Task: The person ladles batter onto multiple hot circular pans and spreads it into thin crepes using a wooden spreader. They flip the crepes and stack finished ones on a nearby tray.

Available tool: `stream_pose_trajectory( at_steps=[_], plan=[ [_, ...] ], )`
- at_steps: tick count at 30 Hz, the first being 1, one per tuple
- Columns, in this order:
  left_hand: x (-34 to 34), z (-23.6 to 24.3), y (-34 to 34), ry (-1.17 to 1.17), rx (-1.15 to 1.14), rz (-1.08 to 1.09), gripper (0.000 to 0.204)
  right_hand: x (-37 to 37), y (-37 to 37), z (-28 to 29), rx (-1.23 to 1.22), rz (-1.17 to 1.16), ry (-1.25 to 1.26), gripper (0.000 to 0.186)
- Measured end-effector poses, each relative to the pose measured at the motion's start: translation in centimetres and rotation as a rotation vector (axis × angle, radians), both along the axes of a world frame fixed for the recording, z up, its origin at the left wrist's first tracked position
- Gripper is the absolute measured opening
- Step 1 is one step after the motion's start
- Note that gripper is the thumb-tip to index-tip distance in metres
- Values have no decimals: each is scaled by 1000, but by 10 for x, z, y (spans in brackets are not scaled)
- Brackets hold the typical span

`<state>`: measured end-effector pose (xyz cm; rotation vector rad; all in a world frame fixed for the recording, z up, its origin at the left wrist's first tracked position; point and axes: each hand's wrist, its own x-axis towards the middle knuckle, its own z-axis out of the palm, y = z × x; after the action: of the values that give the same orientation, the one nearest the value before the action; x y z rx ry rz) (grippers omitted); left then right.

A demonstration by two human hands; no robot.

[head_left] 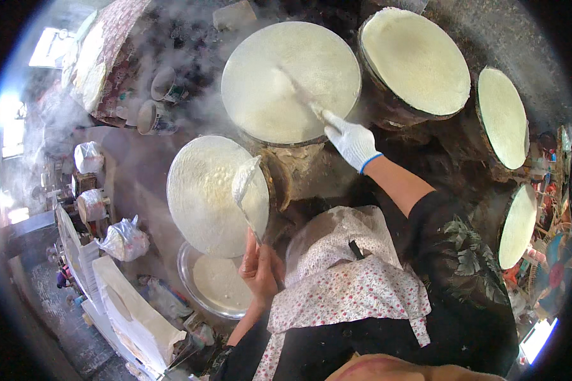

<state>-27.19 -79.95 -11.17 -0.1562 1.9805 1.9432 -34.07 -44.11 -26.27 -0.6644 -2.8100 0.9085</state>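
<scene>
My right hand [351, 140], in a white knit glove with a blue cuff, is closed round a long-handled tool [307, 101]. Its pale far end is blurred by motion and steam over the batter on a large round griddle [290, 127]. My bare left hand [261, 273] grips the handle of a metal ladle [243, 184]. The bowl of the ladle, coated with batter, is over a second round griddle [200, 203] covered in bubbly, pale batter. Just below that one, partly hidden by it, a clear basin [221, 289] holds more batter.
More round griddles, covered in pale sheets, curve away on the right: one big [417, 63], one farther [503, 117], one lower [518, 227]. Buckets [156, 117] and a patterned cloth [117, 44] are upper left. White panels [133, 314] and a plastic bag [126, 239] are lower left. Steam drifts.
</scene>
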Motion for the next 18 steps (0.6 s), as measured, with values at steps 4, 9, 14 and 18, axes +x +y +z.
stream_pose_trajectory(
  at_steps=[4, 9, 14, 18],
  plan=[
    [-4, 10, 7, -49, -12, 0, 55, -7, 14, 8, 9, 5, 159, 42],
    [-96, 14, 51, 105, -203, -123, 53, -10, 27, 19, 24, 12, 135, 40],
    [-179, -11, 118, -95, 276, -24, 54, 37, 21, 18, 8, 198, -164, 40],
    [-183, -25, 137, -277, 384, 25, 49, 60, 23, 5, -103, -71, 123, 44]
  ],
)
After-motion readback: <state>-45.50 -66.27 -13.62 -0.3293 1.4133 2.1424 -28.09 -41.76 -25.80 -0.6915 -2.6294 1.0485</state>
